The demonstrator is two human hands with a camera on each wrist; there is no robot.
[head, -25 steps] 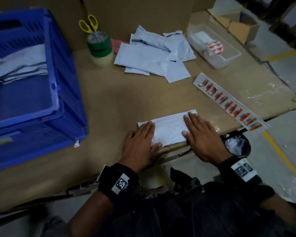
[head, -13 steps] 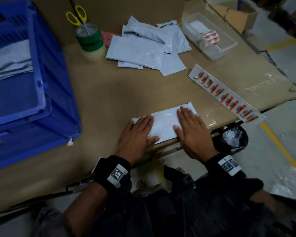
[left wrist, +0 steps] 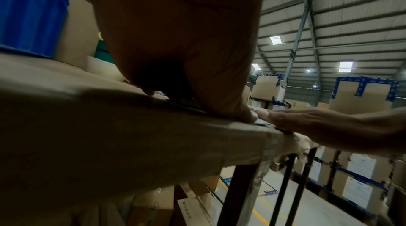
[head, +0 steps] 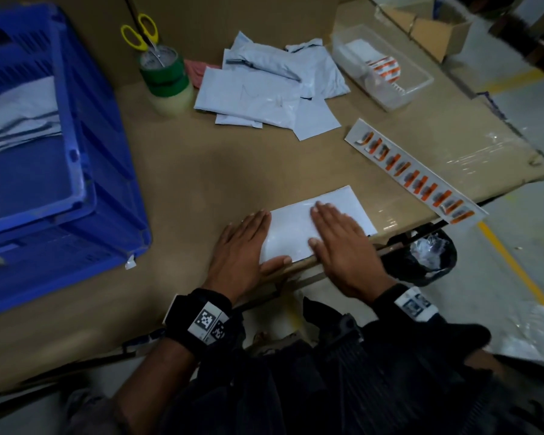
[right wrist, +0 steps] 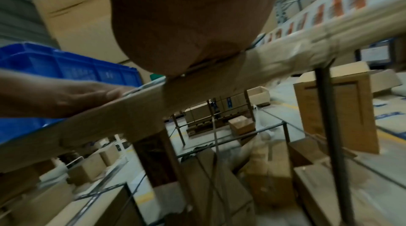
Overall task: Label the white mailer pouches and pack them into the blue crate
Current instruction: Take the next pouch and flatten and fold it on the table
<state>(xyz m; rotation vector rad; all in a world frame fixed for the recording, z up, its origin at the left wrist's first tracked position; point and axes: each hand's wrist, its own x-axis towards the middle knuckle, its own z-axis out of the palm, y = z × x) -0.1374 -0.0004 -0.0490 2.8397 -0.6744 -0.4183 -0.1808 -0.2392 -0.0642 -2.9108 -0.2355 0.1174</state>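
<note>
Your left hand and right hand lie flat, fingers straight, hiding much of the white mailer pouch (any label unseen).

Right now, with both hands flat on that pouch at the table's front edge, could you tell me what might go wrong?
1. The pouch lies right at the table edge; a push from the left hand or right hand might slide it off.
2. The label strip overhangs the edge near the bin, so a reaching sleeve could knock it down.
</note>
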